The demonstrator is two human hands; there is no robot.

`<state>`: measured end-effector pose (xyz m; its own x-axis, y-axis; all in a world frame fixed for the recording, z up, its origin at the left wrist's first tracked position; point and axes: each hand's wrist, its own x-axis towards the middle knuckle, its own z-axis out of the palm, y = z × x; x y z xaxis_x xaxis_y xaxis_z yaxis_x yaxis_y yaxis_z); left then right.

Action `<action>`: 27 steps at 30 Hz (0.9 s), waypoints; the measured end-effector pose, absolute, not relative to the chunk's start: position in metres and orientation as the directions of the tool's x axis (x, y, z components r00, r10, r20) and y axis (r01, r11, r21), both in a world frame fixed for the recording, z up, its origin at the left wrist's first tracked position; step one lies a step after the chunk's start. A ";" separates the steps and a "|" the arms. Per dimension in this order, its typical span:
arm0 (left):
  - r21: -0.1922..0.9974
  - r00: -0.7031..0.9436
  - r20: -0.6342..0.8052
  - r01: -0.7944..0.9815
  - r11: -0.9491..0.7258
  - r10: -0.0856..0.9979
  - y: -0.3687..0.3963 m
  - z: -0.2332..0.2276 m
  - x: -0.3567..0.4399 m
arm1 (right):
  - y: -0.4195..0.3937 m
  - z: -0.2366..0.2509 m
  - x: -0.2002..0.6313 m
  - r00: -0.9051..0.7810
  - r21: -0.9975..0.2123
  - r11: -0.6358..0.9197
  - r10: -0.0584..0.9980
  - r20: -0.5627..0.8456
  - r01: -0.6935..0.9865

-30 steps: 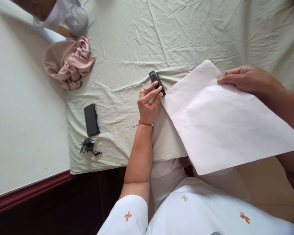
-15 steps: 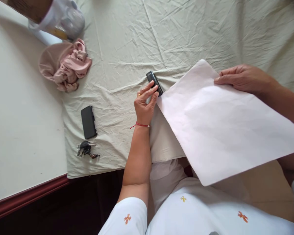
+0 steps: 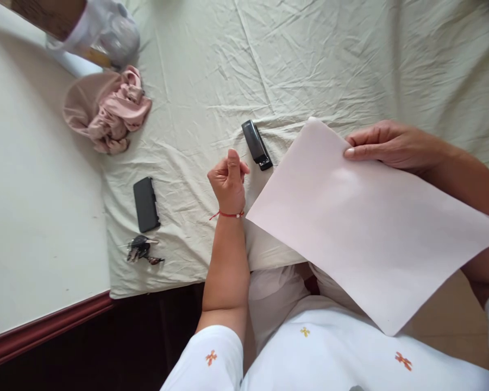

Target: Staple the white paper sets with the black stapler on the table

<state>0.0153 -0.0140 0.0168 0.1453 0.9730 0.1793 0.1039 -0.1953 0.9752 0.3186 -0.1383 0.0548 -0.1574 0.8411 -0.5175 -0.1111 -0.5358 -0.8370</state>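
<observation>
A large pale pink sheet of paper (image 3: 362, 222) slants across the bed's edge and over my lap. My right hand (image 3: 387, 145) pinches its far upper edge between thumb and fingers. A small black stapler (image 3: 256, 144) lies on the wrinkled cream bedsheet (image 3: 293, 60) just left of the paper's top corner. My left hand (image 3: 227, 179), with a red thread at the wrist, hovers a little below and left of the stapler, fingers curled in and holding nothing.
A black phone (image 3: 146, 204) and a bunch of keys (image 3: 140, 249) lie near the bedsheet's front left corner. A crumpled pink cloth (image 3: 108, 111) and a plastic bag (image 3: 110, 30) sit at the far left. The bed's dark red edge (image 3: 44, 326) runs along the lower left.
My left hand has let go of the stapler and drawn back with fingers curled. The right hand has pulled the paper down and toward me, away from the stapler.
</observation>
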 end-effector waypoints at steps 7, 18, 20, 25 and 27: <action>0.979 0.733 -0.088 0.190 -0.078 0.675 -0.026 0.043 0.007 | -0.140 0.057 0.318 -0.268 -0.839 -0.540 0.820 -0.506 -0.067; 0.900 0.888 -0.334 0.401 -0.174 0.316 -0.034 0.043 0.019 | -0.136 0.049 0.318 -0.371 -0.842 -0.534 0.767 -0.523 0.082; 0.907 0.894 -0.320 0.385 -0.170 0.312 -0.033 0.042 0.019 | -0.136 0.048 0.318 -0.334 -0.842 -0.533 0.781 -0.527 0.081; 0.926 0.850 -0.362 0.375 0.043 0.383 -0.032 0.038 0.013 | -0.139 0.052 0.316 -0.166 -0.833 -0.552 0.819 -0.550 0.036; 0.919 0.808 -0.394 0.343 0.195 0.438 -0.033 0.037 0.009 | -0.140 0.052 0.319 -0.080 -0.847 -0.530 0.843 -0.532 0.037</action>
